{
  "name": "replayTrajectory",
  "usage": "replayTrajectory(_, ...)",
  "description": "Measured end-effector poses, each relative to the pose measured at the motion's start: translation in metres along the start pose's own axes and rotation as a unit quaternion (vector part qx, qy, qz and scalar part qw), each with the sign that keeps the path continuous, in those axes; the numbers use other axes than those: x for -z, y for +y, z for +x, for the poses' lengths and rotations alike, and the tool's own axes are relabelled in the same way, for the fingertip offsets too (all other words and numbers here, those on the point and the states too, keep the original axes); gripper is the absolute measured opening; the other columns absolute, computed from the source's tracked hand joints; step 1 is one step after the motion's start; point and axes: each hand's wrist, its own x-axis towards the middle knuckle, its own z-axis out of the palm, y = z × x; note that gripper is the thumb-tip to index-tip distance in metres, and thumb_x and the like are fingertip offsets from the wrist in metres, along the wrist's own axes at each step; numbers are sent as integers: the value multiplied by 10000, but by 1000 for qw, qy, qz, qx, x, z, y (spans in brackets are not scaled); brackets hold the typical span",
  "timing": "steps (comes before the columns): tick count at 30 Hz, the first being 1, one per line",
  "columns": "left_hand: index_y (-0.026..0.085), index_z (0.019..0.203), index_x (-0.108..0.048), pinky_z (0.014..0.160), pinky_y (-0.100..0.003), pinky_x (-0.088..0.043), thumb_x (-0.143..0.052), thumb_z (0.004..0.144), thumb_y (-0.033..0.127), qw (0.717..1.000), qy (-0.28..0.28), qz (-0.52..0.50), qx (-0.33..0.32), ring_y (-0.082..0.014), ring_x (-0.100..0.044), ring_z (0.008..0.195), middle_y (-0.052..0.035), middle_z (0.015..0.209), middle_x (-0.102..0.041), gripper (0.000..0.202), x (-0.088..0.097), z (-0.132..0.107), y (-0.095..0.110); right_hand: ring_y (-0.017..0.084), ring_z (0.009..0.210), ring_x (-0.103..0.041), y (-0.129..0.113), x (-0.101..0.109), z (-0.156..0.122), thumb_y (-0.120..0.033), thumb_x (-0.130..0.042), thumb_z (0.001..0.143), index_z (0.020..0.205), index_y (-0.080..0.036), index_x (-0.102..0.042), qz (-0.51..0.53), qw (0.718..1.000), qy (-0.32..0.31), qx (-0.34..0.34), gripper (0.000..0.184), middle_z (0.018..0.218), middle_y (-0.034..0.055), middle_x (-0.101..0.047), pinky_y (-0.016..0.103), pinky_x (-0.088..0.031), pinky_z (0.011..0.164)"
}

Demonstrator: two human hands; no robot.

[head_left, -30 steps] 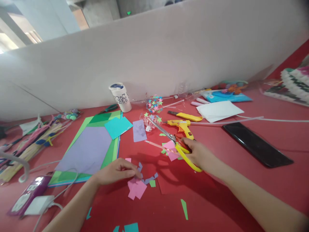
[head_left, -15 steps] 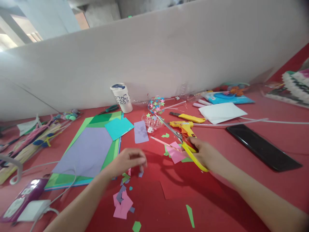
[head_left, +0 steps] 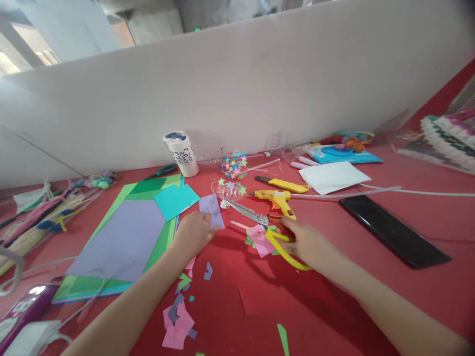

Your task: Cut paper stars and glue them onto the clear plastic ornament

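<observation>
Since the earlier frame, the left hand [head_left: 195, 232] has moved from above the paper scraps, forward to the small purple slip [head_left: 214, 210] on the counter [head_left: 315, 316]. A purple scrap [head_left: 208, 271] that was at its fingertips now lies on the counter, apart from the hand. The left fingers are bent over the near left part of the slip; whether they grip it or merely rest there cannot be told. The slip lies flat, to the right of a turquoise sheet [head_left: 174, 202]. The right hand [head_left: 308, 242] remains grasping the yellow-handled scissors [head_left: 264, 221], fingers closed around the handles, blades directed forward and left near the slip. A pink square [head_left: 261, 242], with green pieces at its edges, lies just beside the scissors. Beyond them are a yellow glue gun [head_left: 273, 198] and, farther back, a yellow cutter [head_left: 287, 185]. A dark flat device [head_left: 393, 230] lies right of the right hand. Left of the slip, a large purple sheet [head_left: 120, 237] rests on green sheets [head_left: 165, 240]. A white cup [head_left: 181, 154] stands behind the turquoise sheet.
</observation>
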Motion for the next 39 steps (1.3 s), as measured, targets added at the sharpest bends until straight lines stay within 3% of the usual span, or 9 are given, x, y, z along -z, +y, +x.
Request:
replayTrajectory(3, 122, 926, -649, 871, -413, -447, -499, 849, 392, 1000, -14, 5, -15, -296, -606, 972, -164, 999, -650, 318, 5, -8, -4, 209, 716, -581, 0, -3, 1, -131, -592, 692, 811, -196, -534, -24, 1000, 0, -3, 147, 795, 51, -647, 239, -317, 551)
replayTrajectory(6, 164, 1029, -619, 995, -342, -387, -519, 826, 350, 999, -22, -12, -23, -247, -511, 1189, -128, 1292, -550, 293, 5, -5, -13, 198, 698, -574, -3, -5, 1, -150, -603, 713, 776, -199, -531, -40, 999, -4, 3, 108, 779, 49, -643, 233, -310, 543)
replayTrajectory(8, 165, 1178, -551, 1029, -348, -363, -550, 791, 441, 999, -28, -19, -19, -256, -439, 1275, -127, 1392, -472, 475, 4, 0, -17, 192, 697, -574, -3, -6, 1, -148, -607, 715, 769, -202, -531, -47, 999, -3, 7, 108, 779, 44, -643, 227, -309, 541)
replayTrajectory(12, 128, 1313, -447, 1000, -444, -386, -549, 699, 657, 999, -25, -13, -18, -342, -457, 1242, -182, 1364, -483, 817, 1, 5, -8, 187, 691, -578, -2, -5, 1, -162, -611, 729, 790, -206, -534, -56, 998, 5, 8, 108, 781, 36, -646, 222, -297, 527)
replayTrajectory(18, 45, 1168, -582, 948, -467, -422, -440, 848, 517, 998, -35, 21, -57, -355, -553, 1109, -235, 1212, -578, 587, 1, -10, 15, 180, 679, -588, -3, -4, 0, -173, -625, 750, 800, -197, -540, -67, 998, 10, 6, 101, 764, 22, -638, 229, -311, 525)
replayTrajectory(23, 39, 1282, -483, 953, -458, -431, -446, 818, 611, 995, -48, 48, -77, -355, -506, 1174, -248, 1271, -543, 737, 1, -25, 25, 162, 709, -603, -6, -3, -1, -143, -637, 790, 883, -160, -583, -85, 996, -2, -3, 109, 811, 17, -642, 250, -417, 581)
replayTrajectory(30, 76, 1011, -636, 679, -390, -523, -409, 872, 195, 986, -90, 107, -94, -309, -633, 877, -202, 933, -659, 292, 11, -31, 50, 188, 873, -639, -7, -5, -1, -298, -567, 919, 1094, -153, -596, -107, 994, -33, 0, 229, 1059, 59, -638, 378, -540, 748)
replayTrajectory(35, 68, 1264, -472, 614, -342, -500, -415, 711, -30, 987, -86, 112, -81, -287, -640, 851, -190, 988, -647, 564, 18, -31, 61, 201, 915, -635, -7, -5, -2, -292, -567, 919, 1135, -159, -582, -104, 994, -27, 2, 254, 1112, 69, -625, 394, -539, 771)
replayTrajectory(39, 133, 1119, -552, 619, -319, -486, -440, 672, -40, 994, -54, 75, -55, -270, -643, 863, -144, 994, -654, 492, 20, -31, 48, 206, 926, -633, -7, -3, -3, -293, -570, 918, 1152, -160, -574, -96, 995, -25, -1, 269, 1127, 72, -619, 399, -538, 775)
